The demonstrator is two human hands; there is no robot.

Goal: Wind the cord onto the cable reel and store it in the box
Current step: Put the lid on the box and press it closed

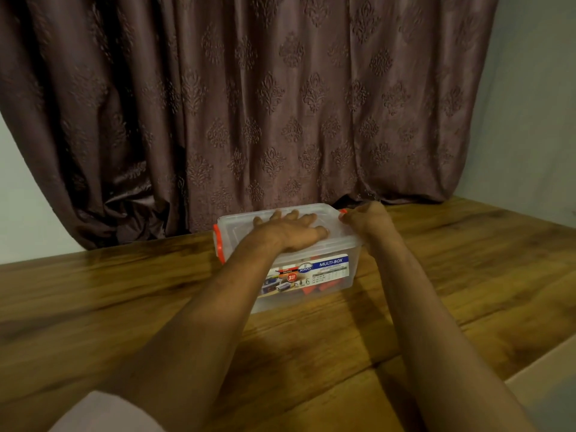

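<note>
Now your clear box (311, 275) sits lidded on the wooden table (124, 307), near the curtain (249, 104).
Your left hand (290, 232) presses flat, fingers spread, on the lid (330, 241); your right hand (364, 221) pinches its orange clasp (343, 211).

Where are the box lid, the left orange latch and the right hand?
box lid (240, 227), head view, bare left part of its top.
left orange latch (218, 244), head view, its middle.
right hand (363, 220), head view, back of hand.
</note>
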